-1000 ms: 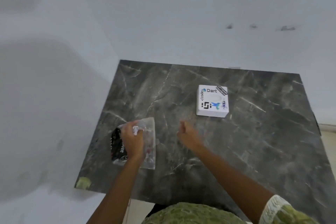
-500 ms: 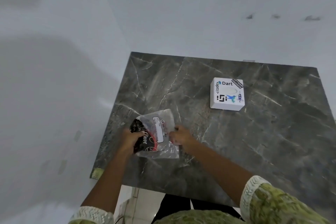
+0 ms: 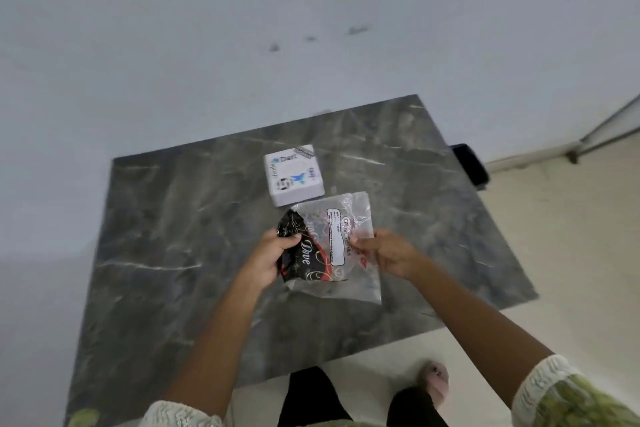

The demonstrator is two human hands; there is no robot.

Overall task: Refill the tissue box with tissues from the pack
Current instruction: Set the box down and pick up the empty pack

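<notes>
Both hands are on the crinkled clear plastic tissue pack with its black-and-red printed end [image 3: 323, 250], held just above the dark grey marble-patterned tabletop [image 3: 166, 236]. The left hand [image 3: 268, 258] is closed around the black printed end, fingers curled over the top edge. The right hand [image 3: 388, 253] is pinching the clear film on the opposite side, thumb and fingers closed on a fold of wrapper. Just beyond the pack, near its far edge, sits the small white square tissue box with blue printed logos [image 3: 294, 174], flat on the tabletop, its top face up; whether the two touch is hard to say from this angle.

This looks like the opening step: getting into the pack so the tissues can come out. The box looks untouched, so the refill proper has yet to begin.

To do it well, the left hand should anchor the bulk of the pack firmly while the right works the film apart at a seam or flap, not through the middle, so the stack inside stays square. A slow, steady pull is better than a jerk; thin film like this tends to stretch, then give suddenly, and the tissues could spill. Keeping the pack low over the tabletop means anything that slips lands close by. The box is handy, right behind the pack, ready for the transfer.
</notes>
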